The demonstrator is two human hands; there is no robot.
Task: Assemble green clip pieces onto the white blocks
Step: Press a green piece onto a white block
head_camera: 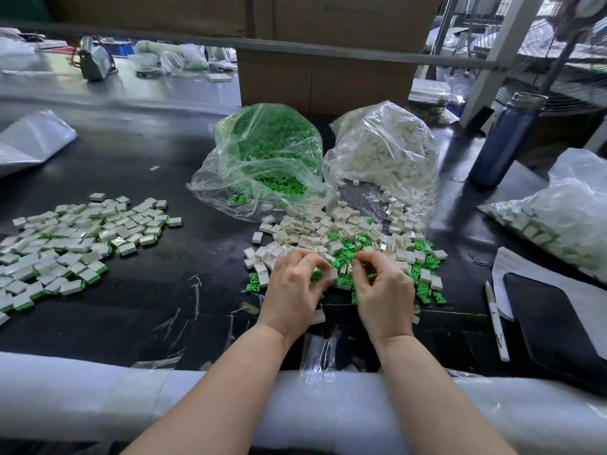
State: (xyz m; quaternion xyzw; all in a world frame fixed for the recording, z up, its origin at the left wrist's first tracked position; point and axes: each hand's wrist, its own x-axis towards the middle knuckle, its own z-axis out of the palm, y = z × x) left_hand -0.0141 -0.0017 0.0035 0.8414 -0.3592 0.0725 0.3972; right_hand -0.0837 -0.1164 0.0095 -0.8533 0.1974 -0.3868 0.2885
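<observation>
Head view cuts off the pile of finished blocks (72, 238) at nine o'clock along the frame's edge. Left to right: my left hand (294, 290) curls its fingers and pinches a white block (331, 274); my right hand (382, 287) pinches something small and green, probably a green clip (371, 275), mostly hidden by my fingertips. Both hover over the loose mixed heap (348, 238) at twelve o'clock, covering its near part. Behind it slump the green bag (266, 152) and white bag (384, 149). At three o'clock lie a pen (496, 320) and dark tablet (555, 323).
</observation>
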